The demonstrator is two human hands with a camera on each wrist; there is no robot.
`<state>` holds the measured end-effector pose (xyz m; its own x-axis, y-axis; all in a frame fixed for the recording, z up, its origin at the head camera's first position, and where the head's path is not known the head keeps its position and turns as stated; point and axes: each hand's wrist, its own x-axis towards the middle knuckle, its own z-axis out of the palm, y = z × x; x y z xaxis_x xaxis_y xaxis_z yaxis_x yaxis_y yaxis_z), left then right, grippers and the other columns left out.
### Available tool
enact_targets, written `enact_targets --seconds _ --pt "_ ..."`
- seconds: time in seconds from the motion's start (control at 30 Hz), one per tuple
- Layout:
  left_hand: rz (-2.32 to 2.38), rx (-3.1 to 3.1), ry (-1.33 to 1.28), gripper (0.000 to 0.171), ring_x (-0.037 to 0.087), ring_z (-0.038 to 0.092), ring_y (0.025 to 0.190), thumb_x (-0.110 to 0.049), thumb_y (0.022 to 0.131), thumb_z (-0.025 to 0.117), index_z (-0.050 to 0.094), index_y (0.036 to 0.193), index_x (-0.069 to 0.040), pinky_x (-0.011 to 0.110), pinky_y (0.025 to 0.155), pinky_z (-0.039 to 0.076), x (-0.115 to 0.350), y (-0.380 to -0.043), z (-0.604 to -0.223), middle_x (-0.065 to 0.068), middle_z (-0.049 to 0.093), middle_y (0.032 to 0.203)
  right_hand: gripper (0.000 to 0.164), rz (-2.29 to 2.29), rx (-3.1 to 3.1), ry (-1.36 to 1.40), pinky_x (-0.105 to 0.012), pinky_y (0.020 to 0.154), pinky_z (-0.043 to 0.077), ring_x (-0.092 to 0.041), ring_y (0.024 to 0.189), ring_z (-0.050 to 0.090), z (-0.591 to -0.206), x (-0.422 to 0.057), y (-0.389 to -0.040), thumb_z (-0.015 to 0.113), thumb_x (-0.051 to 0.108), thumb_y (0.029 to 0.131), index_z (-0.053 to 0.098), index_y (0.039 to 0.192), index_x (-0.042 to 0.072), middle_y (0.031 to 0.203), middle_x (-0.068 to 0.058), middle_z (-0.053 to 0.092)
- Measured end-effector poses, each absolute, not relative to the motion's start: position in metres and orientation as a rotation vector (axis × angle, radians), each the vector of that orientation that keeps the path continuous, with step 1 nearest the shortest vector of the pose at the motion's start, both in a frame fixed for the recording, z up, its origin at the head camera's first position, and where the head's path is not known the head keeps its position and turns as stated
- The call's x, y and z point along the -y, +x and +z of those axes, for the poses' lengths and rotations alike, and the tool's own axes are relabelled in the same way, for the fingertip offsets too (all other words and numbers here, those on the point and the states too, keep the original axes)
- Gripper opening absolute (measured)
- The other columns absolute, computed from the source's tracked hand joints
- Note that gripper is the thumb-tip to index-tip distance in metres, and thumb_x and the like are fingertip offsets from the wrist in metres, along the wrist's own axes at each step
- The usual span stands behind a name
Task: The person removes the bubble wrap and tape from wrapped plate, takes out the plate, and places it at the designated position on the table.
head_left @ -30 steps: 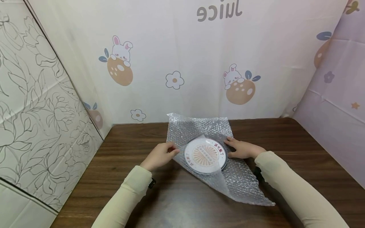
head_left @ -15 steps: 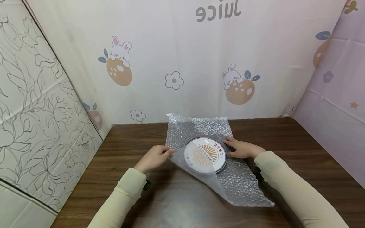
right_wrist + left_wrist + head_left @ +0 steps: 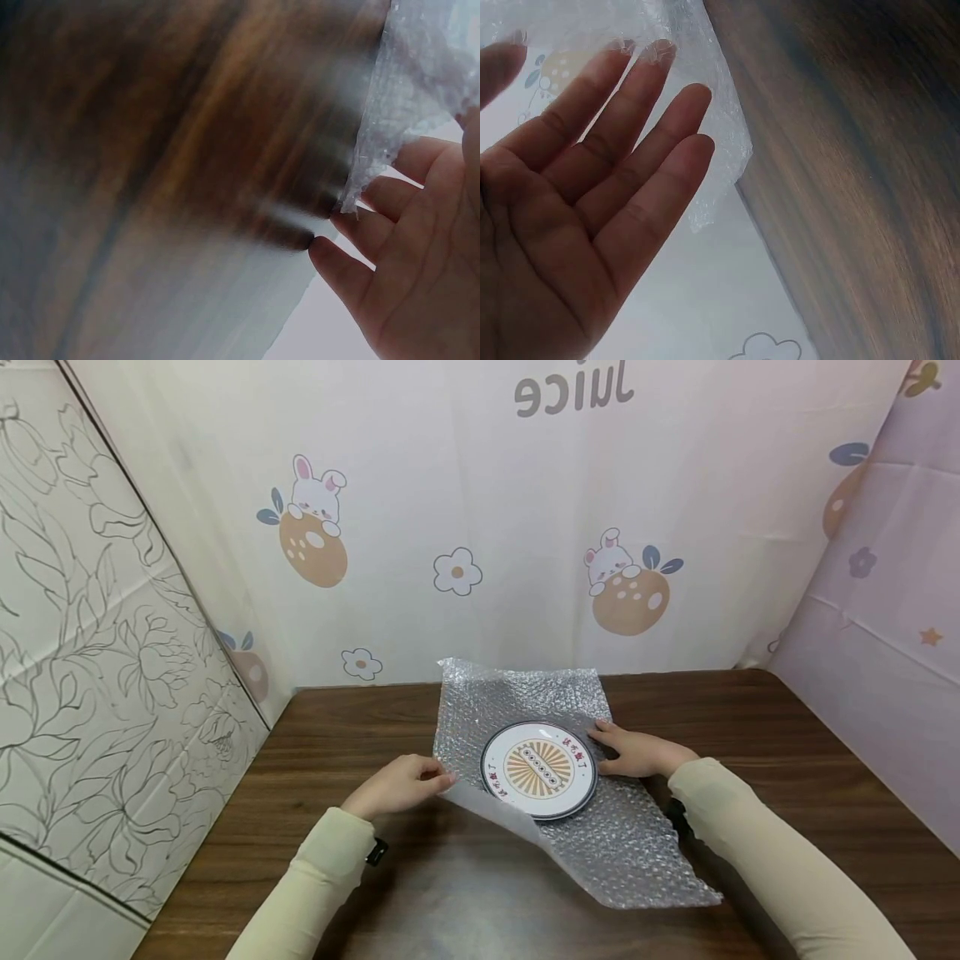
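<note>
A round white plate [image 3: 538, 770] with a dark rim, an orange sunburst and red characters lies on a sheet of bubble wrap [image 3: 517, 693]. At the wrap's left edge my left hand [image 3: 405, 785] pinches the film between thumb and fingertips; the left wrist view has the bubble wrap [image 3: 705, 150] at those fingertips. On the plate's right side my right hand [image 3: 637, 753] rests on the wrap, fingers spread and touching or very near the rim. The wrap's near edge is raised off the table in front of the plate.
The dark wooden table [image 3: 352, 735] reaches back to a patterned white curtain [image 3: 525, 527]. A panel with flower line drawings [image 3: 112, 610] stands on the left, and a pale wall covering [image 3: 885, 610] on the right.
My left hand has moved left and toward me, drawing the wrap flap back off the plate. The plate's face is now uncovered. My right hand has stayed in place.
</note>
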<state>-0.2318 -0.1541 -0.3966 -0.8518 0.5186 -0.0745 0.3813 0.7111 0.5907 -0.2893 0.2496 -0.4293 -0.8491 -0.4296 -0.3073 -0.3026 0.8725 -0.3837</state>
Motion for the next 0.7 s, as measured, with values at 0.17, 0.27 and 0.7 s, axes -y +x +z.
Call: enact_targets --seconds 0.17,0.27,0.7 --pt "0.873 -2.649 0.7 0.031 0.01 0.06 0.086 -0.043 0.095 0.061 0.071 0.107 -0.016 0.032 0.077 0.051 0.153 -0.227 -0.4 -0.007 0.069 0.093 0.075 -0.453 -2.659 -0.538 -0.065 0.112 0.027 -0.052 0.145 0.017 -0.429 -0.25 -0.29 0.059 0.038 0.096 0.027 0.154 0.002 0.161 -0.029 0.01" --pt "0.885 -2.636 0.693 0.045 0.017 0.064 0.101 -0.046 0.093 0.063 0.067 0.12 -0.01 0.04 0.087 0.053 0.153 -0.224 -0.402 0.001 0.07 0.112 0.075 -0.45 -2.66 -0.538 -0.065 0.112 0.027 -0.052 0.145 0.017 -0.429 -0.25 -0.29 0.059 0.038 0.096 0.027 0.154 0.002 0.161 -0.029 0.01" --pt "0.711 -2.689 0.811 0.086 0.037 0.032 0.146 -0.054 0.086 0.067 0.041 0.147 0.001 0.051 0.117 0.031 0.144 -0.21 -0.416 0.019 0.039 0.154 0.076 -0.455 -2.661 -0.543 -0.065 0.113 0.025 -0.051 0.146 0.015 -0.431 -0.251 -0.29 0.059 0.038 0.096 0.027 0.154 0.002 0.161 -0.028 0.01"
